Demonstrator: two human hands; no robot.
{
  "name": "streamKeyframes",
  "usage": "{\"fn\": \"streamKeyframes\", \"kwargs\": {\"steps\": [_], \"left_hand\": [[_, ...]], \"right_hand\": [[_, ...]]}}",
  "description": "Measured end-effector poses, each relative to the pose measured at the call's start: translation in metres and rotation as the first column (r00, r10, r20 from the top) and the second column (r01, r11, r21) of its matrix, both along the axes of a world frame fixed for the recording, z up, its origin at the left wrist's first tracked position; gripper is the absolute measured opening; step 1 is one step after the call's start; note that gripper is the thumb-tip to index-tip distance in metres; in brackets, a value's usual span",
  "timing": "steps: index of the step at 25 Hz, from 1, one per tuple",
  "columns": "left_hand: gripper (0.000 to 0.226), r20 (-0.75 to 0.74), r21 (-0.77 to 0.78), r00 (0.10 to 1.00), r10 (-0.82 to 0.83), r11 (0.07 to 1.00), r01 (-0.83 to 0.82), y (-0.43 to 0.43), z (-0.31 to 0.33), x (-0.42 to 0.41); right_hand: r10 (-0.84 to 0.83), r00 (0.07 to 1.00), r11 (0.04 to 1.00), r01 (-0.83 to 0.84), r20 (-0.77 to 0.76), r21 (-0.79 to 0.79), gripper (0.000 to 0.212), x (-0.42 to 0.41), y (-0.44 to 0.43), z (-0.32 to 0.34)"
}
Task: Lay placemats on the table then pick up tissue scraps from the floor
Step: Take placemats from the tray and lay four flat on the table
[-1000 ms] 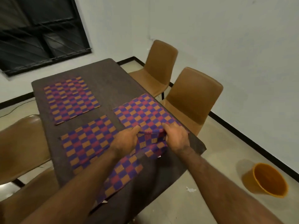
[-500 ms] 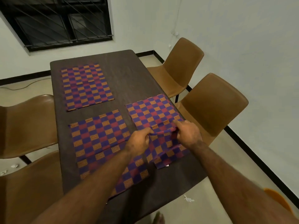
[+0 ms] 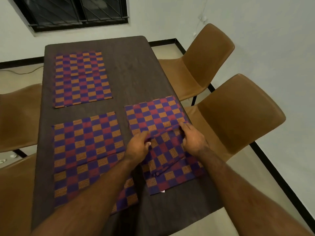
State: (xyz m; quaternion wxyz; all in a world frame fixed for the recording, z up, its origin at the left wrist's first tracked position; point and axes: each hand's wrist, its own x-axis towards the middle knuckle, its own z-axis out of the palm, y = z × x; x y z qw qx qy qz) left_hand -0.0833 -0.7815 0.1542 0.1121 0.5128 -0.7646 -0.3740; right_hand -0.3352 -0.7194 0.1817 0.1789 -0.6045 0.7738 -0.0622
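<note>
- A dark bench (image 3: 133,68) fills the middle of the frame, with brown chairs (image 3: 204,62) on both sides.
- Flat on it lie an upper-left placemat (image 3: 81,79), a lower-left placemat (image 3: 85,150) partly covered by the left forearm, and a centre-right placemat (image 3: 153,111).
- A folded placemat (image 3: 165,150) lies over the centre-right one; the left hand (image 3: 138,147) and right hand (image 3: 192,138) pinch its upper edge, fingers curled on the cloth.
- Small white tissue scraps (image 3: 13,156) lie on the floor at the left edge.
</note>
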Motion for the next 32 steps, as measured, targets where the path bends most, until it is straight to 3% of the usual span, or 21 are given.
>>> {"fn": "streamKeyframes", "kwargs": {"steps": [2, 5, 9, 13, 16, 18, 19, 20, 22, 23, 25, 29, 30, 32], "left_hand": [[0.046, -0.001, -0.001, 1.000, 0.024, 1.000, -0.024, 0.002, -0.005, -0.002], [0.041, 0.000, -0.056, 0.999, 0.033, 0.998, -0.033, 0.003, -0.013, -0.007], [0.030, -0.001, -0.108, 0.995, 0.096, 0.990, -0.096, -0.007, -0.018, -0.009], [0.034, 0.069, -0.153, 0.998, -0.005, 0.988, 0.015, 0.006, -0.025, -0.025], [0.047, 0.302, -0.361, 0.931, -0.203, 0.880, 0.309, 0.028, -0.032, -0.047], [0.054, 0.318, -0.309, 0.917, -0.240, 0.888, 0.339, 0.037, -0.031, -0.061], [0.060, 0.277, -0.236, 0.925, -0.261, 0.914, 0.329, 0.041, -0.030, -0.068], [0.069, 0.234, -0.145, 0.929, -0.285, 0.935, 0.324, 0.043, -0.028, -0.075], [0.086, 0.159, -0.006, 0.945, -0.285, 0.957, 0.290, 0.044, -0.024, -0.093], [0.089, 0.137, 0.019, 0.959, -0.248, 0.969, 0.248, 0.043, -0.022, -0.101], [0.072, 0.146, -0.013, 0.976, -0.162, 0.986, 0.166, 0.036, -0.019, -0.115], [0.018, 0.277, -0.056, 0.955, -0.105, 0.991, 0.125, 0.016, -0.016, -0.127], [0.010, 0.250, -0.011, 0.966, -0.065, 0.997, 0.070, 0.010, -0.015, -0.127], [0.014, 0.159, 0.123, 0.986, 0.046, 0.990, -0.066, 0.001, -0.010, -0.125]], "right_hand": [[-0.055, 0.994, 0.998, 0.056, 0.090, -0.009, 0.073, -0.004, 0.007, -0.011], [-0.122, 0.974, 0.993, 0.121, 0.190, 0.012, 0.071, -0.012, 0.022, -0.026], [-0.056, 0.990, 0.998, 0.056, 0.129, 0.004, 0.064, -0.018, 0.037, -0.040], [-0.076, 0.985, 0.997, 0.074, 0.155, 0.020, 0.062, -0.021, 0.038, -0.044], [-0.152, 0.963, 0.988, 0.156, 0.224, -0.003, 0.063, -0.019, 0.035, -0.043], [-0.223, 0.926, 0.967, 0.251, 0.306, -0.054, 0.063, -0.017, 0.033, -0.042], [-0.286, 0.872, 0.940, 0.335, 0.398, -0.058, 0.065, -0.016, 0.031, -0.041], [-0.359, 0.762, 0.899, 0.437, 0.539, -0.018, 0.070, -0.015, 0.027, -0.040], [-0.429, 0.432, 0.808, 0.576, 0.794, 0.124, 0.077, -0.010, 0.021, -0.040], [-0.421, 0.308, 0.788, 0.591, 0.853, 0.175, 0.080, -0.008, 0.018, -0.040], [-0.399, 0.197, 0.799, 0.553, 0.896, 0.235, 0.084, -0.002, 0.013, -0.042], [-0.393, 0.256, 0.825, 0.522, 0.883, 0.216, 0.076, -0.001, 0.007, -0.052], [-0.412, 0.313, 0.810, 0.555, 0.856, 0.187, 0.073, -0.003, 0.006, -0.054], [-0.456, 0.533, 0.803, 0.592, 0.713, 0.071, 0.064, -0.006, 0.006, -0.057]]}}
